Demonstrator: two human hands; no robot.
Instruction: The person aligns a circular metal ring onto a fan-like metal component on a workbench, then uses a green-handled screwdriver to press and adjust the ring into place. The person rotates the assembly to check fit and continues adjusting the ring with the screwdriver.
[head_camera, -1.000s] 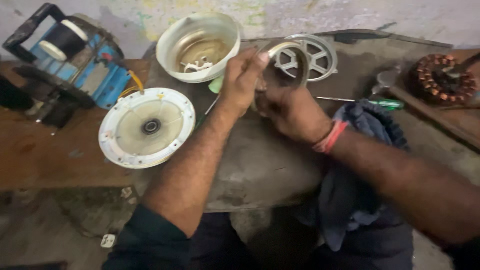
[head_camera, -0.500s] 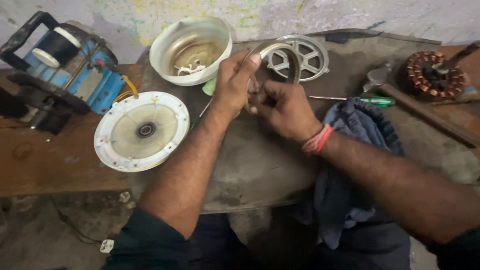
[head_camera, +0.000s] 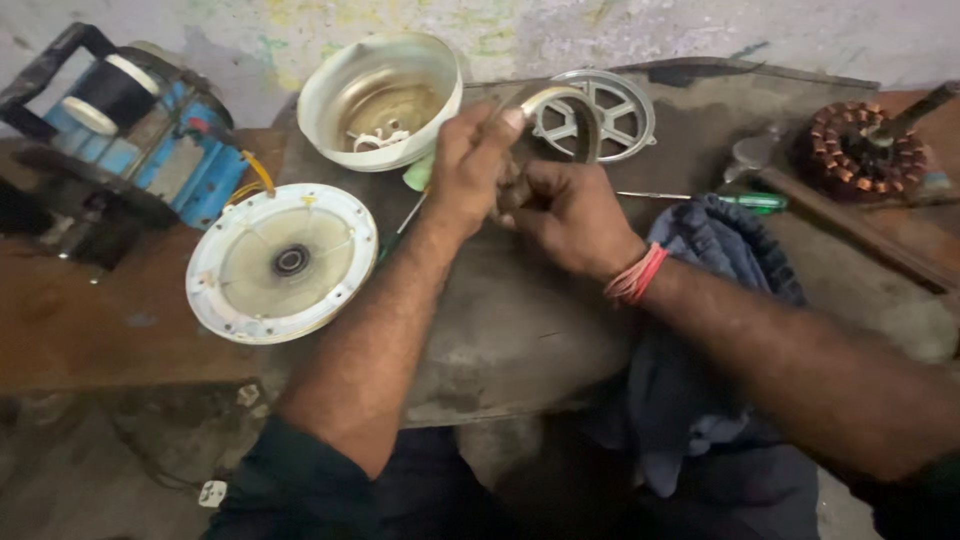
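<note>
Both my hands meet over the stone slab (head_camera: 520, 330). My left hand (head_camera: 470, 165) pinches the rim of a curved metal ring (head_camera: 570, 110), held upright on edge. My right hand (head_camera: 565, 215) grips the lower part of the same ring from the right; a red thread band circles that wrist. What lies between the palms is hidden. Just behind the ring lies a grey spoked metal disc (head_camera: 620, 110).
A white bowl-shaped cover (head_camera: 375, 95) with small parts inside stands at the back. A white round fan cover with a bearing (head_camera: 283, 262) lies left. A blue machine (head_camera: 120, 120) sits far left, a copper-wound stator (head_camera: 860, 150) far right, a green-handled screwdriver (head_camera: 745, 200) and dark blue cloth (head_camera: 720, 250) by my right arm.
My hands stay together on the ring and have barely shifted. The view has moved slightly, so everything sits a little lower and further left.
</note>
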